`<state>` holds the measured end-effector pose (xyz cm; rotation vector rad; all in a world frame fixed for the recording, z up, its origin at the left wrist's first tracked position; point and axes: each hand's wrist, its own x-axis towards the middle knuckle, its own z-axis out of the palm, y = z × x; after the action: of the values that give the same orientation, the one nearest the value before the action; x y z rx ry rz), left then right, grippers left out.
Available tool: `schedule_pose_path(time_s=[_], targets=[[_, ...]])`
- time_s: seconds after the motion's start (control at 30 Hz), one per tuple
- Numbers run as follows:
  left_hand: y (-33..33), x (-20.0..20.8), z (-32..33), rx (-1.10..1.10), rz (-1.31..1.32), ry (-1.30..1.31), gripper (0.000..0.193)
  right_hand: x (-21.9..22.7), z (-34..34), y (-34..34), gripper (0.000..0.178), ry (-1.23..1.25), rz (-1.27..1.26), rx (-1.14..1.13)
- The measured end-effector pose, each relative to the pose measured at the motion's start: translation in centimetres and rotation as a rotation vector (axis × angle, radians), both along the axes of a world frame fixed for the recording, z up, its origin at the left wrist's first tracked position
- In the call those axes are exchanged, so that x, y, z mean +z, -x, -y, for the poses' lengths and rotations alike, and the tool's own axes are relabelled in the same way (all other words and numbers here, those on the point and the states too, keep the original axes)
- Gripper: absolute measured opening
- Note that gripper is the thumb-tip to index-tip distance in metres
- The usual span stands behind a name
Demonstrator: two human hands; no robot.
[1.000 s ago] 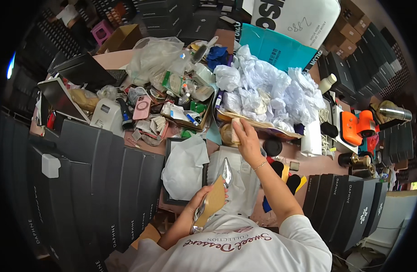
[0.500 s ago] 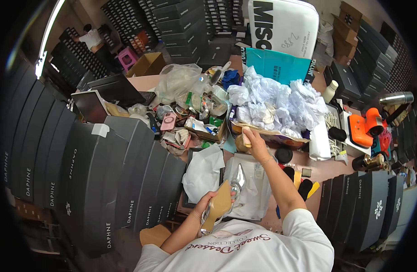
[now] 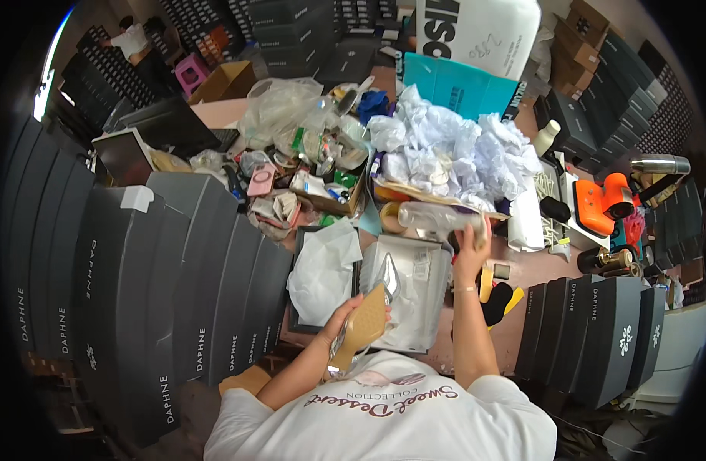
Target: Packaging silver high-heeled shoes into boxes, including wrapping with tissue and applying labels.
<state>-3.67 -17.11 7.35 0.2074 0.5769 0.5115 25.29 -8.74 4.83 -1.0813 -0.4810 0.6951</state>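
Currently, shoe (image 3: pixel 361 329) with tan sole and silver pointed toe is clamped in grip of left hand (image 3: pixel 338 321), sole turned up, toe aimed away from body, seen against near left part of pale open box (image 3: pixel 437 311). White paper (image 3: pixel 322 273) is laid just left. Right hand (image 3: pixel 470 252) is placed at right end of clear cylinder (image 3: pixel 430 217); blurred, whether grip is closed cannot be told. Crumpled white wrapping (image 3: pixel 453 154) is heaped beyond.

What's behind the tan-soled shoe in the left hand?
Beyond the shoe, a silver pointed tip shows, then a pale open box holding white wrapping. The shoe and left hand cover the box's near left part, so whatever lies there can't be seen.
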Motion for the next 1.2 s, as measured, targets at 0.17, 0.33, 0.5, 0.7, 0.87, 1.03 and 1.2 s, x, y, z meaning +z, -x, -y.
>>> schedule_pose_path(time_s=[0.17,0.33,0.5,0.7,0.87,1.03,1.2], targets=[[0.2,0.0,-2.2,0.104,0.041,0.019,0.062,-0.9,-5.4,3.3,0.060,0.099,1.214,0.348],[0.3,-0.6,-1.9,0.161,0.015,0.042,0.062,2.4,-4.1,6.0,0.056,0.140,1.455,0.324],[-1.1,1.0,-1.6,0.185,0.044,0.164,0.052,7.4,9.0,8.6,0.044,0.035,1.446,0.677],[-2.9,0.6,2.2,0.076,0.127,0.036,0.046,5.8,13.2,10.0,0.022,0.089,1.177,0.644],[-2.5,1.6,2.7,0.025,-0.059,-0.111,0.049,8.1,16.4,11.5,0.017,0.084,1.237,0.805],[-2.4,3.1,3.0,0.146,-0.109,-0.118,0.049,9.3,15.7,12.2,0.019,0.038,1.316,0.799],[-1.3,-0.3,3.0,0.056,0.056,-0.088,0.054,11.7,17.2,13.3,0.019,-0.084,1.605,0.706]])
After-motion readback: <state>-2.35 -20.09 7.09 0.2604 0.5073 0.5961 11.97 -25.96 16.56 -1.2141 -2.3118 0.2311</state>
